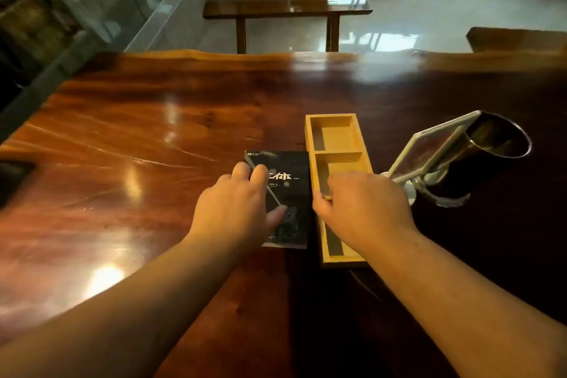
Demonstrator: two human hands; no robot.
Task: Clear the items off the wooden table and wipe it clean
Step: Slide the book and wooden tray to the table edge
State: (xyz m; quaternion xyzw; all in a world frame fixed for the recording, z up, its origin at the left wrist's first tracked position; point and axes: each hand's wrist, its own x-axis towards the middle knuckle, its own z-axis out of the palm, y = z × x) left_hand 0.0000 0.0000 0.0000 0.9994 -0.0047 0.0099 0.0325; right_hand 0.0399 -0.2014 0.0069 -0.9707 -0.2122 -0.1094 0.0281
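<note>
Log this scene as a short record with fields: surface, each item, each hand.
surface: wooden table, glossy
book: black book, lying flat, just left of the tray
tray: wooden tray, three compartments, far one empty
frame: framed panel, tilted, leaning against the dark cup
left hand: rests on the book, fingers relaxed
right hand: over the tray's near half, thumb at its left wall; grip unclear

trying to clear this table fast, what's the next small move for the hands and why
Probably curl the left hand round the black book and lift it off the wooden table: its fingers rest on the cover, and the right hand is over the wooden tray beside it, ready to take that next.
</note>
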